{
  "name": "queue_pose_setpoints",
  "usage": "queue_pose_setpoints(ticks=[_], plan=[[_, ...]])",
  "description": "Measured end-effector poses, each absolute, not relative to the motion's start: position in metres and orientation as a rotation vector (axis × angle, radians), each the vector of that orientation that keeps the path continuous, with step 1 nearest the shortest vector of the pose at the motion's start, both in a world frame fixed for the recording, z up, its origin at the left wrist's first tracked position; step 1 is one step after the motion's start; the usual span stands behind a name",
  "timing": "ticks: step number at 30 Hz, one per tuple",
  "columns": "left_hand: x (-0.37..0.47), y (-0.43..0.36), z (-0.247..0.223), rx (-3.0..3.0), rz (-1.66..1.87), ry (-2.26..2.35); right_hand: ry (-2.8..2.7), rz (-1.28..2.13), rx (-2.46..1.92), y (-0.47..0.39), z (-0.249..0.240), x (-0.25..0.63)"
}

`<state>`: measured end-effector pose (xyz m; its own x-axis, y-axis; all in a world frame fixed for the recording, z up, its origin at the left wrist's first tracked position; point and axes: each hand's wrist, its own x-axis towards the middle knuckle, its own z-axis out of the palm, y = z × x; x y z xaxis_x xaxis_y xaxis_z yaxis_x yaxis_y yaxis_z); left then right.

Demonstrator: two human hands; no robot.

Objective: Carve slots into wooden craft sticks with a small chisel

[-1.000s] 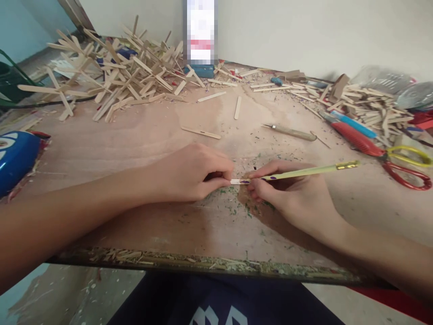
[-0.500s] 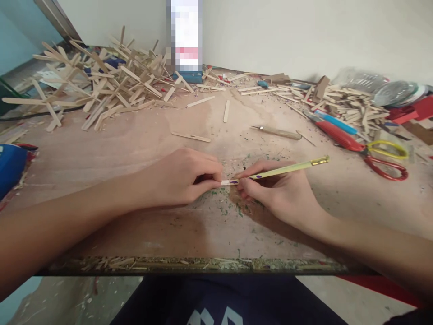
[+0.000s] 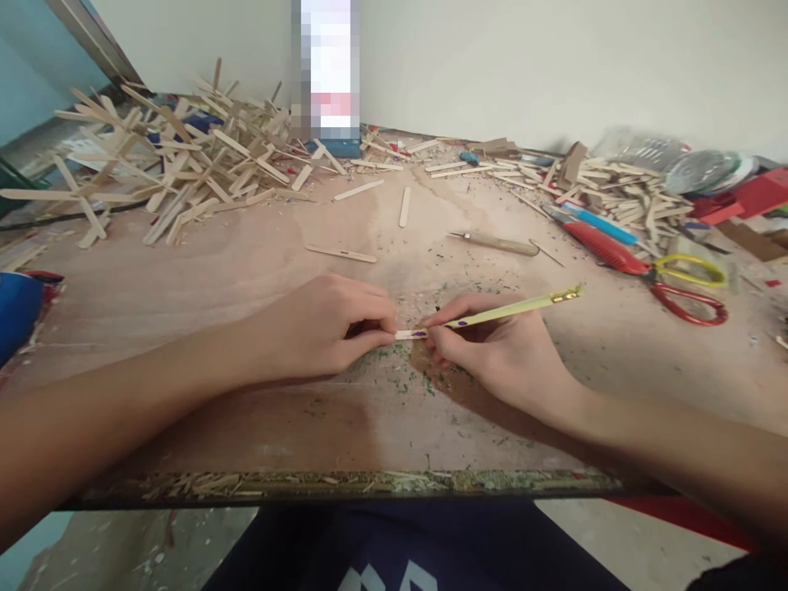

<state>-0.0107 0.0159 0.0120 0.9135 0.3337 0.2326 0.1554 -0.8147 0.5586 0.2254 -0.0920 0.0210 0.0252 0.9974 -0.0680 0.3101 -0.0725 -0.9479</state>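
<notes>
My left hand (image 3: 345,322) pinches a short, flat piece of a wooden craft stick (image 3: 403,335) between thumb and fingertips. Purple marks show near the piece's right end. A pale yellow-green pencil (image 3: 510,311) with a gold ferrule is gripped in my right hand (image 3: 492,341), slanting up to the right. Its point, hidden by my fingers, is at or close to the stick piece. Both hands rest low over the wooden tabletop (image 3: 246,427), among green shavings.
A heap of crossed craft sticks (image 3: 203,156) fills the back left. Beyond my right hand lie a wooden-handled carving tool (image 3: 496,242), red-handled pliers (image 3: 607,246) and scissors (image 3: 689,308). Stick offcuts (image 3: 640,193) and plastic bottles (image 3: 707,168) are at the back right. A blue object (image 3: 21,308) sits far left.
The whole view has shifted slightly, so everything appears a little further left. Both hands keep their grips on the stick piece and the pencil, nearly in the same pose.
</notes>
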Motion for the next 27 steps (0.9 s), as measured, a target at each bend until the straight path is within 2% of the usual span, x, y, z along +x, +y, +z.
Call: queue_pose_setpoints(ticks=[27], plan=[[-0.0094, 0.0165, 0.0096, 2.477, 0.408, 0.388, -1.356, 1.123, -1.455, -0.0903, 0.0159, 0.2334]])
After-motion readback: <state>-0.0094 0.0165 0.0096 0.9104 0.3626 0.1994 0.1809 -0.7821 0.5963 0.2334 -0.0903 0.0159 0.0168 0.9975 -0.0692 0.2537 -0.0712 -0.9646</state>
